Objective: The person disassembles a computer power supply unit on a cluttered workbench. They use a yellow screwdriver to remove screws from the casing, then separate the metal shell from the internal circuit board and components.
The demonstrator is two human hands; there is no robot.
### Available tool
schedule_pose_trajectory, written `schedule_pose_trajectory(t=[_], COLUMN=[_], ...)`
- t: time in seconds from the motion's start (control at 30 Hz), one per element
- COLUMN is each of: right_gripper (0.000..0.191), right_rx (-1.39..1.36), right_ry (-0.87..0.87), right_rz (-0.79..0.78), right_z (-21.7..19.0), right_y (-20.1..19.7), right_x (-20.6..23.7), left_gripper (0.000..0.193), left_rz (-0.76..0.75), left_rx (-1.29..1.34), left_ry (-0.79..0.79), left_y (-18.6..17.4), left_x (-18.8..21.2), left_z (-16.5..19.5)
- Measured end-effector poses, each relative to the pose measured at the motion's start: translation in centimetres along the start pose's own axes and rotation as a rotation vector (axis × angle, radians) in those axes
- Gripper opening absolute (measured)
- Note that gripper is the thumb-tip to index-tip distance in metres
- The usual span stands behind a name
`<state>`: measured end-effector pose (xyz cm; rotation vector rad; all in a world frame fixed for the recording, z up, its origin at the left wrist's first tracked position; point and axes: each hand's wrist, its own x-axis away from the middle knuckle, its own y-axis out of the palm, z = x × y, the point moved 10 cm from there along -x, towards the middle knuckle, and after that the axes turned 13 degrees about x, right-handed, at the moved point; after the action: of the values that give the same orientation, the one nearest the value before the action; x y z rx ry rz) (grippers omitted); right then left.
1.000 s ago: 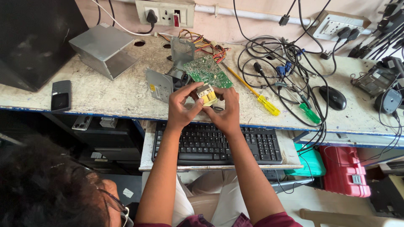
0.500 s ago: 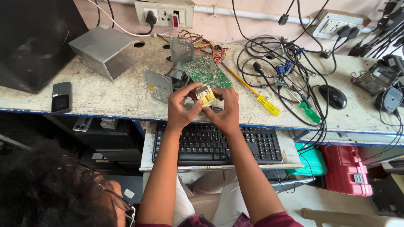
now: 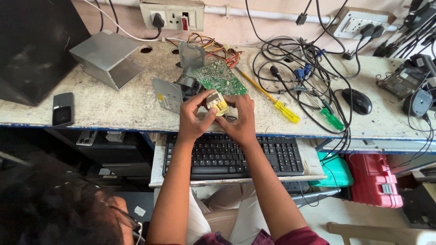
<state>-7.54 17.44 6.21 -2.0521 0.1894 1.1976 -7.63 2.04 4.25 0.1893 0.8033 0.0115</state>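
Note:
My left hand (image 3: 191, 121) and my right hand (image 3: 240, 121) meet at the bench's front edge. Both pinch a small yellow block-shaped component (image 3: 217, 101) from either side. The component sits at the near corner of a green circuit board (image 3: 220, 77), which lies tilted on the bench just behind my fingers. Coloured wires (image 3: 213, 43) run from the board's far side. A grey metal plate (image 3: 167, 94) stands beside my left hand.
A yellow-handled screwdriver (image 3: 278, 103), a green-handled one (image 3: 332, 119), a black mouse (image 3: 357, 100) and tangled cables (image 3: 309, 63) lie to the right. A metal casing (image 3: 105, 56) and phone (image 3: 62, 109) are left. A keyboard (image 3: 227, 154) sits on a tray below.

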Motion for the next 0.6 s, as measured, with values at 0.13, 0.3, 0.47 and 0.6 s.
schedule_pose_trajectory(t=[0.13,0.3,0.47,0.6], right_gripper=[0.059,0.065,0.055,0.056], right_rx=[-0.002,-0.214,-0.704,-1.151], right_ry=[-0.016,-0.059,0.072,-0.093], right_rz=[-0.012,0.044,-0.021,-0.077], right_z=[-0.1,-0.7,-2.0,-8.5], right_y=[0.0,-1.6,-3.6,-10.5], right_x=[-0.1,-0.8,-1.1,-1.1], left_gripper=[0.046,0.045,0.043,0.043], left_rz=[0.027,0.079,0.077,0.063], left_rx=[0.072,-0.005,-0.065,-0.017], left_ry=[-0.026,-0.018,0.029,0.015], left_y=[-0.2,-0.8,-0.8,-0.9], left_x=[0.1,0.1,0.1,0.5], left_z=[-0.9,-1.1,-1.0,-1.8])
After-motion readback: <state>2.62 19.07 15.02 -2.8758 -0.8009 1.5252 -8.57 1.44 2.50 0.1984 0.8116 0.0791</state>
